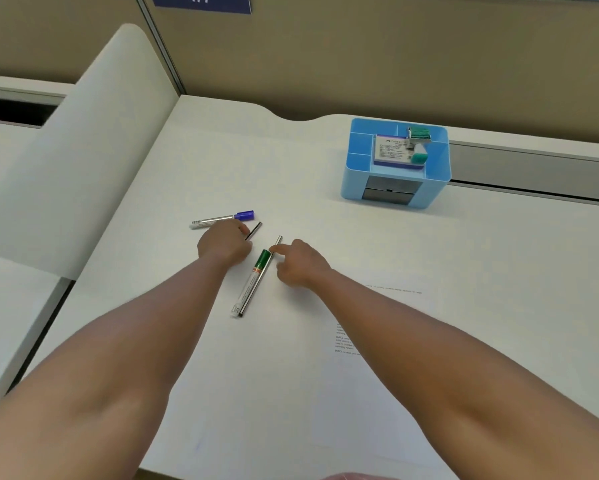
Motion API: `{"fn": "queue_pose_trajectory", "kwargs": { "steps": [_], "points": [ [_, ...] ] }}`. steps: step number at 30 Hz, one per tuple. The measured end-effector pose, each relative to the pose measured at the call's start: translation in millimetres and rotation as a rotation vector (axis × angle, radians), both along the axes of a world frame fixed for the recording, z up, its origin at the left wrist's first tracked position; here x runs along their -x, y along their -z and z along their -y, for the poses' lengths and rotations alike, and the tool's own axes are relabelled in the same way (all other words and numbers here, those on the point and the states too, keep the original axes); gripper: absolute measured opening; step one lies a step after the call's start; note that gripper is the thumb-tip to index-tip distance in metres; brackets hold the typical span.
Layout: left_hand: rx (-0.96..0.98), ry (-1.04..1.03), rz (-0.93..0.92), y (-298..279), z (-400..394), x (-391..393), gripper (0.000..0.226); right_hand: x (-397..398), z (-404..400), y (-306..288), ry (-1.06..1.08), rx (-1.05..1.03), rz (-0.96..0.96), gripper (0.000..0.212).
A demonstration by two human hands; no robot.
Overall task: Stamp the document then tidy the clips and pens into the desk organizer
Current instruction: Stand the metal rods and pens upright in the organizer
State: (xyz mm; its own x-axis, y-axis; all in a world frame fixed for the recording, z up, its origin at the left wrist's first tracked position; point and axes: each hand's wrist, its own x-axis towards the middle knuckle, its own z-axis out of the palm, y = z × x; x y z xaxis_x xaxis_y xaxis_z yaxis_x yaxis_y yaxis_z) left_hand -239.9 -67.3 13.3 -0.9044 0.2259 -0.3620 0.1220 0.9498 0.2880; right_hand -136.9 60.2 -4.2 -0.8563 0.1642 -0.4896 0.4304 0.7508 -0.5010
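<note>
My left hand (223,242) lies knuckles up with its fingers curled over one end of a thin dark pen (255,229), whose far end sticks out past the fingertips. A blue-capped marker (222,219) lies just beyond that hand. My right hand (298,263) touches a second thin pen (260,281) near its top with the index fingertip; its other fingers are loosely curled. A green-capped marker (253,284) lies alongside this pen. The printed document (360,368) lies under my right forearm. The blue desk organizer (360,161) stands at the back right.
The organizer holds a white box (391,150) and a green-and-white stamp (419,143), with a dark drawer in its front. A white rolled sheet (83,161) curves up at the left, and beige partition walls close off the back of the desk.
</note>
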Motion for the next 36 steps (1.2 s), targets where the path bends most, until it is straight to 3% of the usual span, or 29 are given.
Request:
{"fn": "queue_pose_trajectory", "kwargs": {
  "steps": [4, 11, 18, 26, 30, 36],
  "points": [
    [0.029, 0.003, -0.050, 4.6, -3.9, -9.3, 0.015, -2.9, 1.0, 2.8, -0.022, -0.051, -0.018, 0.046],
    [0.083, 0.033, -0.097, 9.4, -10.4, -18.1, 0.011, -4.2, -4.4, 1.4, 0.141, -0.149, -0.104, 0.029],
    [0.082, 0.092, -0.096, 10.9, -12.4, -17.9, 0.017, 0.1, -11.0, -5.6, 0.384, -0.058, -0.038, 0.015],
    [-0.322, 0.071, -0.211, -6.3, -26.5, -7.5, 0.012, 0.9, -36.8, -9.1, 0.580, 0.085, -0.062, 0.017],
    [-0.559, 0.029, -0.197, -21.7, -49.2, -1.8, 0.020, 10.5, -56.0, -28.1, 0.664, 0.236, -0.249, 0.011],
    [-0.720, 0.087, -0.145, -50.1, -94.5, 4.4, 0.020, 20.0, -98.2, -66.0, 0.764, 0.346, -0.555, 0.017]
  ]
}}
